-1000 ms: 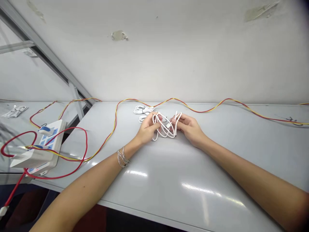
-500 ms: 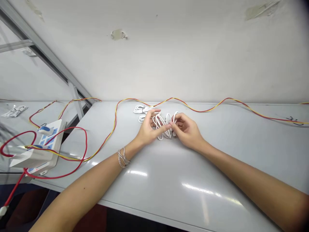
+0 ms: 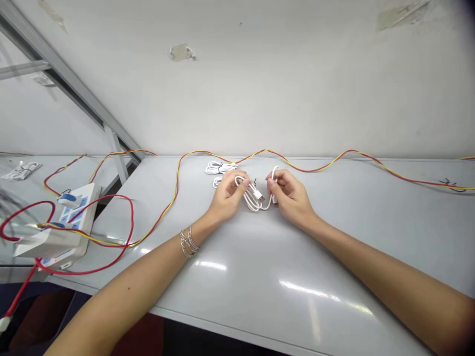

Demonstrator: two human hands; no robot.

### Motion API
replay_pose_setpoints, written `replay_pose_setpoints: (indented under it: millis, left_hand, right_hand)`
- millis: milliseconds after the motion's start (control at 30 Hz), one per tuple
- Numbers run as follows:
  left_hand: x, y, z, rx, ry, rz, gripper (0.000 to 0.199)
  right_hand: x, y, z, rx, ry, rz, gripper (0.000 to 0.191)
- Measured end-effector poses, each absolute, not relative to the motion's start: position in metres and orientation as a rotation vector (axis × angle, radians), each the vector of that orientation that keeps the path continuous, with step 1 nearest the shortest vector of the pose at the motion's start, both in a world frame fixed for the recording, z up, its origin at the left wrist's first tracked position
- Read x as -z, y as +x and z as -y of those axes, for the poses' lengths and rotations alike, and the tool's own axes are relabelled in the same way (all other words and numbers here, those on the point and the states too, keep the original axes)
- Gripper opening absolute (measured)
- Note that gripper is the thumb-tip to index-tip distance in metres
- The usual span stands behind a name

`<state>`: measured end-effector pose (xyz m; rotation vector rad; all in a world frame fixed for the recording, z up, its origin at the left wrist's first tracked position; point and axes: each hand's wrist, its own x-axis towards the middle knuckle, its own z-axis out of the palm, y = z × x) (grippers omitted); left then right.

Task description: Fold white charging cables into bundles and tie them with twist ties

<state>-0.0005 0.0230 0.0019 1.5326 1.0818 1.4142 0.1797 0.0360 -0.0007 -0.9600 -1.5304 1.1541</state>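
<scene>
White USB cable (image 3: 252, 198) — loops narrower than a moment ago, slack reduced, bundle now tighter — just in front of the coiled white cables (image 3: 220, 168); fingertips of left hand (image 3: 226, 195) and right hand (image 3: 291, 195) pinching opposite ends.

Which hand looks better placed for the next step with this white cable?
Probably the left hand: it grips the white USB cable coil close beside the USB plug. The right hand only pinches a cable loop at the coil's far end.
</scene>
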Motion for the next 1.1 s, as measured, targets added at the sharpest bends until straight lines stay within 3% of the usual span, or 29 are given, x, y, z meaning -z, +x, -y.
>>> replay_pose_setpoints:
  millis: [200,433,600,900,1100]
  left_hand:
    - [0.000,0.004,-0.024,-1.393,1.095,-0.931,0.042]
    - [-0.009,0.004,-0.022,-1.381,0.800,-0.807,0.030]
    - [-0.011,0.001,-0.023,-1.323,0.793,-0.849,0.029]
    - [-0.006,0.003,-0.018,-1.314,1.122,-0.950,0.053]
    - [-0.008,0.003,-0.019,-1.322,1.074,-0.937,0.035]
  right_hand:
    - [0.003,0.181,-0.036,-1.106,-0.959,1.778,0.022]
    - [0.006,0.181,-0.037,-1.310,-0.919,1.678,0.025]
    - [0.005,0.180,-0.036,-1.429,-0.834,1.662,0.025]
    - [0.002,0.182,-0.032,-1.195,-0.968,1.914,0.029]
    - [0.004,0.180,-0.031,-1.148,-0.965,1.924,0.024]
